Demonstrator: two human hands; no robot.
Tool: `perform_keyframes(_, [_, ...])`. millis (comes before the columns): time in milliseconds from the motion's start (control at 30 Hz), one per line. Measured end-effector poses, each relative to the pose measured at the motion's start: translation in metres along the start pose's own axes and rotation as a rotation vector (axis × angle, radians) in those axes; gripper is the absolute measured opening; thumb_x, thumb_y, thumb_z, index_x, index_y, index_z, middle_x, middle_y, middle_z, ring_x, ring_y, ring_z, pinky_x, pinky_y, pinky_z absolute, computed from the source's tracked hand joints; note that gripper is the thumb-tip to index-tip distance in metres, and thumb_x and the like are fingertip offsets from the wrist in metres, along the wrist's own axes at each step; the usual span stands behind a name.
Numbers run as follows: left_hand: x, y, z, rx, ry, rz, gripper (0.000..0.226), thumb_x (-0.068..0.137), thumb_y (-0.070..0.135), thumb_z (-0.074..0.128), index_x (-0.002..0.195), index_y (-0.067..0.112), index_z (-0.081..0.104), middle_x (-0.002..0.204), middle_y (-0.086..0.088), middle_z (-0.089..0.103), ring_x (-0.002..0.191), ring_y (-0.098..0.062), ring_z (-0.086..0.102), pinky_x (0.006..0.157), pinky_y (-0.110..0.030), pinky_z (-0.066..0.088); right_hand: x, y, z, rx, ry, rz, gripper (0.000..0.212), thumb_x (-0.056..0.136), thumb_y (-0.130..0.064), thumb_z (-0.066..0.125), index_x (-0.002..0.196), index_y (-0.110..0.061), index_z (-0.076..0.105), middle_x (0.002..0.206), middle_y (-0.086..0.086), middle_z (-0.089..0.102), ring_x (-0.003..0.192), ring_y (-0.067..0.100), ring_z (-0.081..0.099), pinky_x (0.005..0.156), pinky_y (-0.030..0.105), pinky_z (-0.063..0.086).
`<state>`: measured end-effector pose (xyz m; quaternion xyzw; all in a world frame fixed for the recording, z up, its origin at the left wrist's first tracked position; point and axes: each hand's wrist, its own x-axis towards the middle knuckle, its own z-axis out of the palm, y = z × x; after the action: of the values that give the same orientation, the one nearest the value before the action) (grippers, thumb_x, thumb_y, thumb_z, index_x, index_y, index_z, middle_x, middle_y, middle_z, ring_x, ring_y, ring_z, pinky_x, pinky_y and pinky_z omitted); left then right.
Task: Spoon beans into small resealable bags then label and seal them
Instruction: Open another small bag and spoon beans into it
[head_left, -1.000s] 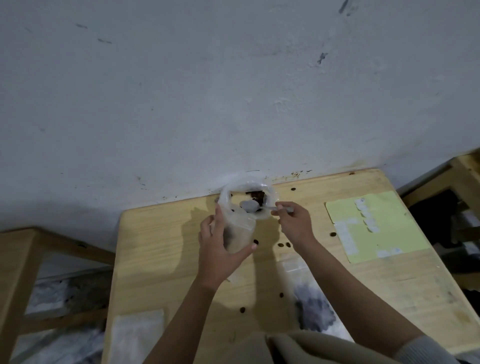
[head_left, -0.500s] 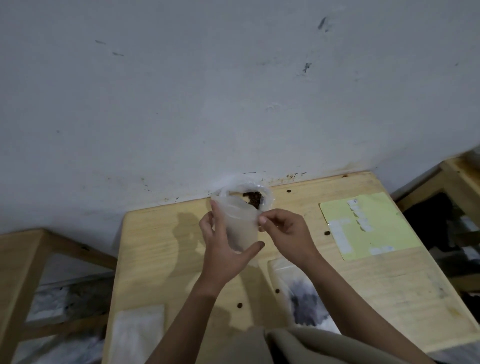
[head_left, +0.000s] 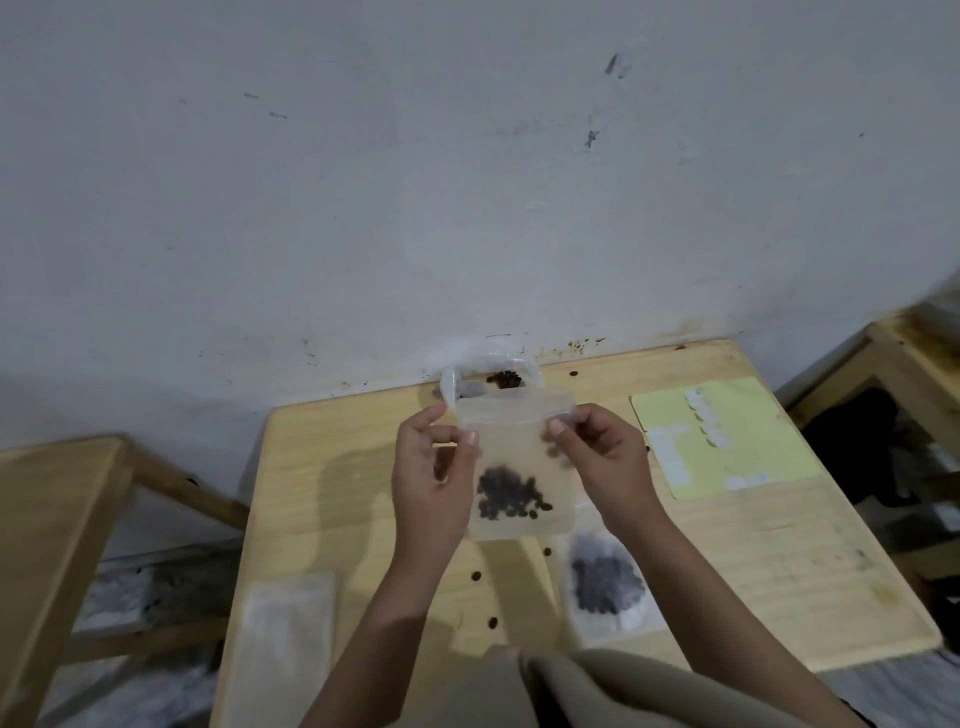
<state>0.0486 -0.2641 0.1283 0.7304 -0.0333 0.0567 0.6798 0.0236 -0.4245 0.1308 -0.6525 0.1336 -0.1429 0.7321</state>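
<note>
Up front, clear bag (head_left: 519, 457) w/ dark beans (head_left: 511, 500) pooled low, left hand (head_left: 434, 480) & right hand (head_left: 597, 462) fingers pinching top corners.

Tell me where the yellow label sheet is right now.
In the head view, the yellow label sheet lies flat on the wooden table's far right side, beyond the right hand.

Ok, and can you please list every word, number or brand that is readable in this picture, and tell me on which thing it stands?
No text can be read in this picture.
White stickers on the yellow sheet: any writing is too small and blurred to tell.
Held bag of beans, pinched at its top by the left hand and right hand: no print visible.
Filled bag on the table: its white patch is blurred.
</note>
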Motion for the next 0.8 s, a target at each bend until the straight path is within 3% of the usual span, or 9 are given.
perform_keyframes(67, [-0.003,0.004,0.002,-0.011,-0.014,-0.022,0.012,0.088,0.009,0.063,0.096,0.019,0.061,0.078,0.001,0.067,0.073,-0.011,0.064,0.069,-0.021,0.051,-0.007,-0.004,-0.005,0.009,-0.021,0.008,0.016,0.086,-0.001,0.061,0.075,-0.013,0.062,0.069,-0.002,0.068,0.060,0.011,0.060,0.058,0.018,0.048])
perform_keyframes(167, [-0.011,0.008,0.007,-0.021,-0.025,-0.045,0.013,0.089,0.008,0.062,0.081,0.018,0.063,0.067,0.006,0.065,0.066,-0.008,0.060,0.065,-0.016,0.049,-0.017,-0.009,-0.007,0.006,-0.034,0.004,0.016,0.086,-0.005,0.063,0.073,-0.015,0.065,0.070,0.003,0.063,0.061,0.011,0.056,0.058,0.019,0.047])
perform_keyframes(300, [-0.019,0.009,0.011,-0.042,-0.072,-0.075,0.010,0.089,0.010,0.062,0.079,0.013,0.061,0.066,0.007,0.062,0.066,-0.013,0.058,0.064,-0.021,0.049,-0.026,-0.013,-0.011,0.024,0.006,0.003,0.012,0.086,-0.004,0.062,0.077,-0.010,0.067,0.061,-0.011,0.064,0.057,0.004,0.056,0.055,0.015,0.046])
perform_keyframes(400, [-0.025,0.012,0.016,-0.074,-0.164,-0.087,0.020,0.085,0.014,0.069,0.081,-0.003,0.059,0.069,-0.012,0.059,0.065,-0.018,0.054,0.063,-0.028,0.048,-0.032,-0.015,-0.016,0.037,-0.006,0.008,0.014,0.086,-0.003,0.062,0.075,-0.009,0.067,0.057,-0.012,0.063,0.057,0.003,0.055,0.055,0.016,0.045])
perform_keyframes(500, [-0.031,0.017,0.023,-0.083,-0.186,-0.134,0.004,0.082,0.013,0.070,0.080,0.010,0.069,0.071,-0.008,0.065,0.066,-0.015,0.059,0.064,-0.028,0.051,-0.037,-0.014,-0.018,0.035,-0.017,0.000,0.014,0.087,-0.003,0.062,0.075,-0.009,0.067,0.061,-0.011,0.064,0.060,0.004,0.057,0.057,0.016,0.046])
perform_keyframes(567, [-0.034,0.016,0.027,-0.075,-0.175,-0.142,0.006,0.083,0.013,0.070,0.078,0.017,0.069,0.071,-0.005,0.069,0.067,-0.013,0.060,0.065,-0.029,0.051,-0.040,-0.014,-0.021,0.034,-0.001,-0.006,0.013,0.086,-0.003,0.062,0.075,-0.007,0.068,0.065,-0.009,0.065,0.063,0.005,0.058,0.059,0.016,0.046])
perform_keyframes(667, [-0.036,0.016,0.030,-0.077,-0.173,-0.123,0.005,0.084,0.011,0.068,0.081,0.015,0.070,0.077,-0.017,0.069,0.069,-0.019,0.060,0.067,-0.034,0.050,-0.043,-0.013,-0.023,0.047,0.009,0.005,0.012,0.087,-0.004,0.062,0.077,-0.007,0.068,0.065,-0.009,0.066,0.063,0.004,0.058,0.059,0.016,0.046])
perform_keyframes(800, [-0.037,0.017,0.037,-0.103,-0.176,-0.111,0.007,0.085,0.004,0.066,0.081,0.009,0.067,0.069,-0.001,0.068,0.065,-0.013,0.062,0.062,-0.024,0.051,-0.044,-0.012,-0.030,0.085,-0.024,0.084,0.005,0.081,-0.011,0.068,0.077,-0.012,0.071,0.065,-0.004,0.068,0.064,0.014,0.059,0.060,0.024,0.048])
